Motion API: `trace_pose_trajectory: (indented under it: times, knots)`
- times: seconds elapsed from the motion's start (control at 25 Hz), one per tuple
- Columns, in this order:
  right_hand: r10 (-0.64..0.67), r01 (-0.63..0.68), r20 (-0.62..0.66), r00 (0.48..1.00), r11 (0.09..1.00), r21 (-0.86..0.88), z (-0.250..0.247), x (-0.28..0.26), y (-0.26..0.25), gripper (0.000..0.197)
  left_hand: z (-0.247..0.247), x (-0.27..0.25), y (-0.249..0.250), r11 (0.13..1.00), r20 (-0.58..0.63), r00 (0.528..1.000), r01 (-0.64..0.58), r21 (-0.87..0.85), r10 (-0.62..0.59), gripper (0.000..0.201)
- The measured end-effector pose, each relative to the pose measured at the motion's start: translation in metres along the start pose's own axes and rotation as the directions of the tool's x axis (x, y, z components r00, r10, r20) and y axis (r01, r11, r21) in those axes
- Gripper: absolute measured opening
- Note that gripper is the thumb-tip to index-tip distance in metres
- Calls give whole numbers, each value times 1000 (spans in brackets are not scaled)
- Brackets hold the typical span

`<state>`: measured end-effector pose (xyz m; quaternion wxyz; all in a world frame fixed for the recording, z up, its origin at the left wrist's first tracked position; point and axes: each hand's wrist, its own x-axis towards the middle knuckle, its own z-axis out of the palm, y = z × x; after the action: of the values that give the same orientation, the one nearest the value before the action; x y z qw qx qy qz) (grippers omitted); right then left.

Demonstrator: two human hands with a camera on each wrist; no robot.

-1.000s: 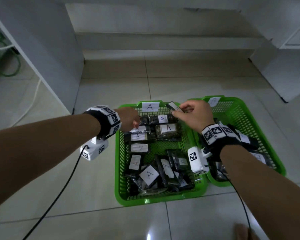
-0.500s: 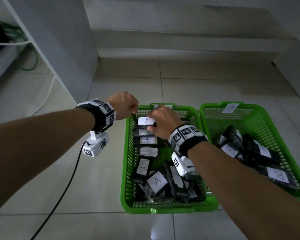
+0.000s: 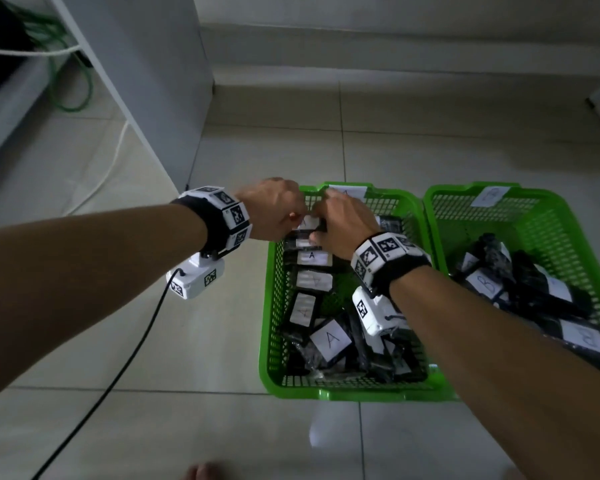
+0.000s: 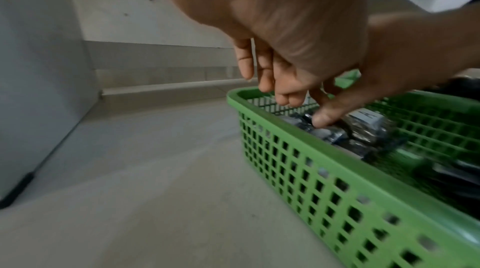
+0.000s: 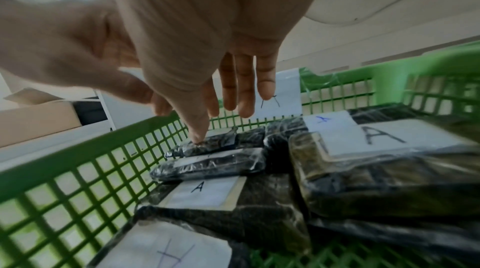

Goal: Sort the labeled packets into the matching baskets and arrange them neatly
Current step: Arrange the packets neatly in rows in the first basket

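Note:
The green basket marked A (image 3: 326, 393) holds several black packets with white A labels, some in a row along its left side. Both hands meet at its far left corner. My right hand (image 3: 321, 220) has straight fingers, and its thumb presses the top packet (image 5: 215, 145) of that row. In the right wrist view the right hand (image 5: 221, 124) shows nothing pinched. My left hand (image 3: 291, 216) hovers over the rim (image 4: 337, 153), and its fingers (image 4: 265, 79) hang loosely and hold nothing. The green basket marked B (image 3: 548, 216) on the right holds B packets (image 3: 485, 284).
A white cabinet panel (image 3: 136, 81) stands on the tiled floor to the left, with green cable (image 3: 73, 88) behind it. A black cable (image 3: 118, 375) trails from the left wrist camera. A toe (image 3: 205, 471) shows at the bottom edge. A cardboard box (image 5: 39, 116) lies beyond basket A.
My right hand carried a pinched packet from the far middle of basket A to its far left corner, set it on the row and now only presses it. The left hand stayed near.

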<state>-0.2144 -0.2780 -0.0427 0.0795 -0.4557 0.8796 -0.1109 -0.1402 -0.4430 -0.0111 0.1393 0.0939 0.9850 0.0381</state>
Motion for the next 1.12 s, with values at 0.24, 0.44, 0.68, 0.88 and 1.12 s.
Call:
trace_pose_trajectory:
  times: [0.24,0.44,0.68,0.88,1.12]
  knots:
    - [77,-137,358,930,980,145,-12,-61,5,24,14,-7,69,971,354,915,-229,61,194,29]
    - [91,-204,482,871,961,188,-4,-93,7,17,18,-12,97,904,559,789,-400,153,255,64]
    - [179,-247,266,947,937,248,-10,-91,23,21,29,-16,105,800,571,741,-555,227,353,43]
    - [166,-214,230,959,955,205,-5,-84,22,25,26,-24,83,905,349,847,-425,-4,400,25]
    - [102,-170,321,942,966,195,1,-75,4,22,-15,-33,34,883,84,995,-4,-470,49,22]
